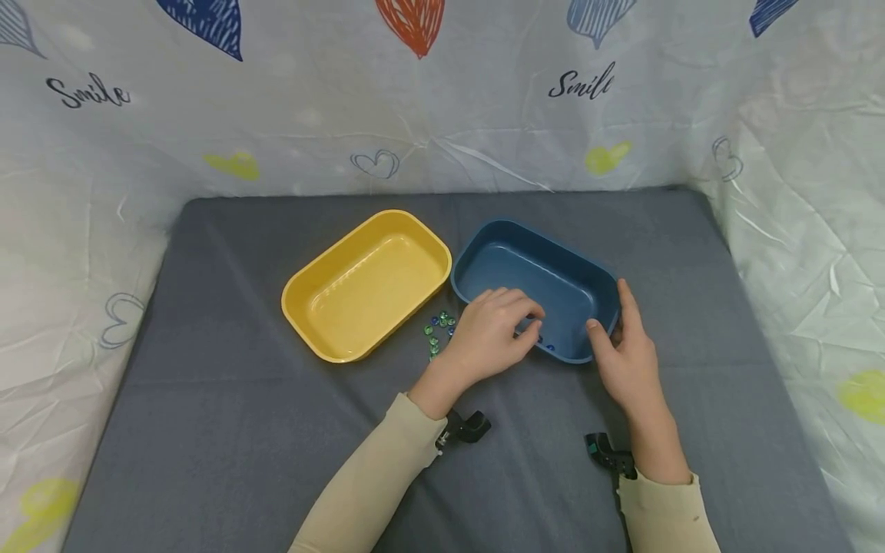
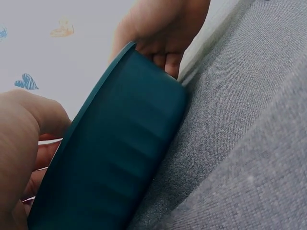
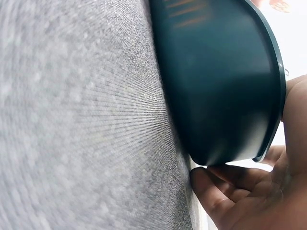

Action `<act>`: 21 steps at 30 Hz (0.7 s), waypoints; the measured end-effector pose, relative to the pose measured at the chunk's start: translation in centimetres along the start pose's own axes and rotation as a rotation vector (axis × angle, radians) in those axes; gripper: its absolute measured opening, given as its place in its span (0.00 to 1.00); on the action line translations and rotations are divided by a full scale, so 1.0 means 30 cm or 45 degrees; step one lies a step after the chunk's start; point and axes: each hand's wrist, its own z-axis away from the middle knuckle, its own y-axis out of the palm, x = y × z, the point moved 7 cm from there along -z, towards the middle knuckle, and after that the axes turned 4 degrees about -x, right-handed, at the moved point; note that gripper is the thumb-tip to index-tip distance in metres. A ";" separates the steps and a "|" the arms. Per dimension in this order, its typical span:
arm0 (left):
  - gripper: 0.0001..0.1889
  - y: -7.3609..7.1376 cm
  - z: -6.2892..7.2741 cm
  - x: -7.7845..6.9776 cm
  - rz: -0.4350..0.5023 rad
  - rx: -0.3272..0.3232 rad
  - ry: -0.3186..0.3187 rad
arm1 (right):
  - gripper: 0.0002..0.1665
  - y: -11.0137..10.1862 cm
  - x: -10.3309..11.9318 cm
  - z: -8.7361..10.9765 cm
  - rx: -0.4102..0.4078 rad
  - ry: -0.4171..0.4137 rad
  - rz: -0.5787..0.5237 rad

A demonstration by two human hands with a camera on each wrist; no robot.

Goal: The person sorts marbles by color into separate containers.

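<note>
A blue plastic bin (image 1: 553, 250) sits on the grey cloth, with a few small dark blue marbles (image 1: 550, 347) inside by its near wall. Over that near rim reaches my left hand (image 1: 494, 330), its thumb and index finger bent with a small gap between the tips and nothing visible in it. The other left fingers are partly hidden behind the rim in the left wrist view. My right hand (image 1: 631, 361) holds the bin's right end, thumb at the near corner and fingers along the outer wall. Several green and blue marbles (image 1: 434, 342) lie on the cloth beside my left wrist.
A yellow bin (image 1: 332, 307) stands just left of the blue one, their corners close together. The grey cloth (image 1: 207, 430) covers the table. Behind and at the sides hangs a white printed sheet (image 1: 470, 100). Black wrist-camera mounts (image 1: 473, 426) stick out from both cuffs.
</note>
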 end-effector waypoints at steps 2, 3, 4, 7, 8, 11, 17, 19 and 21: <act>0.05 -0.002 0.000 0.000 0.001 0.000 -0.001 | 0.47 0.000 0.001 0.000 0.003 0.002 0.003; 0.05 -0.003 0.000 -0.001 0.004 0.000 0.000 | 0.47 0.000 0.001 0.000 0.003 0.005 0.005; 0.05 -0.002 0.001 -0.001 0.007 0.000 0.003 | 0.47 0.000 0.001 0.000 0.004 0.007 0.008; 0.06 -0.005 0.001 -0.003 0.016 0.004 0.004 | 0.47 0.000 0.001 0.000 0.009 0.014 0.014; 0.06 -0.005 0.001 -0.003 0.018 0.009 0.003 | 0.47 0.000 0.000 0.000 0.010 0.016 0.013; 0.06 -0.010 0.000 -0.003 0.027 0.028 -0.005 | 0.47 0.000 -0.002 -0.001 0.012 0.019 0.013; 0.06 -0.028 0.001 -0.005 0.042 0.021 0.013 | 0.47 0.003 -0.006 -0.001 0.010 0.018 0.013; 0.06 -0.039 -0.002 -0.007 0.048 -0.002 0.032 | 0.47 0.003 -0.005 -0.001 0.007 0.016 0.014; 0.06 -0.052 -0.004 -0.009 0.048 -0.031 0.050 | 0.47 0.001 -0.003 0.000 0.001 0.014 0.012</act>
